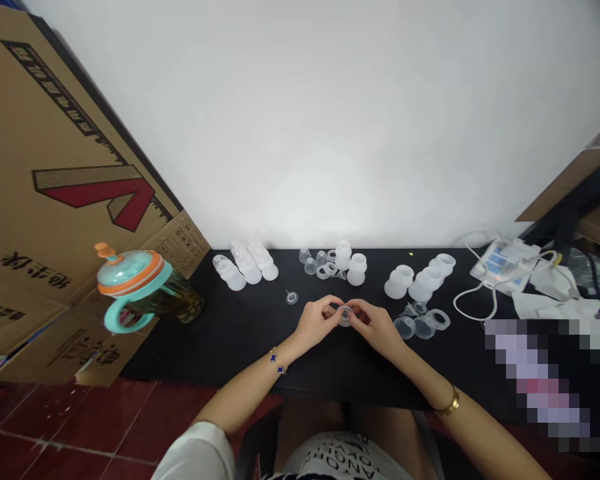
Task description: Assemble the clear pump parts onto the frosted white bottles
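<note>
Between both hands (346, 319), a small translucent ring (345, 316), smooth and round

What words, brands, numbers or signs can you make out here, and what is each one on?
"ANGO": the shirt, part of a longer line broken by folds.
Large characters, turned upside down: the carton at left; I cannot read them surely. Its smaller print is too small.
Blue-and-white packet at right: print too small and blurred.
No number is readable.
</note>
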The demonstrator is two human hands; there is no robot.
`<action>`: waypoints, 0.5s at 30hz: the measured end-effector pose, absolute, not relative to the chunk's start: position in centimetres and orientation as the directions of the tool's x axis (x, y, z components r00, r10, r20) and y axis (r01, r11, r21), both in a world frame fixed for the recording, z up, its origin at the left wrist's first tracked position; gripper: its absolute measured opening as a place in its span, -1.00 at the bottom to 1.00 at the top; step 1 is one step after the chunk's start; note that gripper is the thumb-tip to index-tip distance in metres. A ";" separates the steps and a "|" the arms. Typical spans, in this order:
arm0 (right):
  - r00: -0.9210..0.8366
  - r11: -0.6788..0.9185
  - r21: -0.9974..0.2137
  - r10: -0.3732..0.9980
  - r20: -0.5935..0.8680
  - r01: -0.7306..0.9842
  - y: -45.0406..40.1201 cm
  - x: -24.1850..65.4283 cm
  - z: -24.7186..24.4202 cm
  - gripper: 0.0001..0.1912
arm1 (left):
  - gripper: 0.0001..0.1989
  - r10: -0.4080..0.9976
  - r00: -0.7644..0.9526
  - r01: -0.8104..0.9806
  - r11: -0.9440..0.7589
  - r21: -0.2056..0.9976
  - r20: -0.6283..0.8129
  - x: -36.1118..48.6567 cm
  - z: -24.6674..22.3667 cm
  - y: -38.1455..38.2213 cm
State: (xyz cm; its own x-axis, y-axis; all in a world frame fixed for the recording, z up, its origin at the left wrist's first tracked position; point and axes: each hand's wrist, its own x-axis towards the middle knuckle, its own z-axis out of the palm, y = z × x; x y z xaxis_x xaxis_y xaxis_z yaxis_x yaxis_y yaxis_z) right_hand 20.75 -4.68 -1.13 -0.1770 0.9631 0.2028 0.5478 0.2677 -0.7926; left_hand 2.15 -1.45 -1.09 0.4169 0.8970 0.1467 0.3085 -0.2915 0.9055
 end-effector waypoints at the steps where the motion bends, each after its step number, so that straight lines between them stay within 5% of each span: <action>1: -0.178 0.265 -0.794 0.964 0.199 0.548 -4.7 20.7 -1.1 -0.77 | -0.80 0.896 0.420 0.310 -0.291 0.905 0.144 2.2 -1.1 -1.4; 15: -0.184 0.274 -0.780 0.961 0.205 0.562 -4.8 20.5 -0.8 -0.79 | -0.77 0.891 0.436 0.309 -0.277 0.910 0.123 2.0 -0.9 -1.4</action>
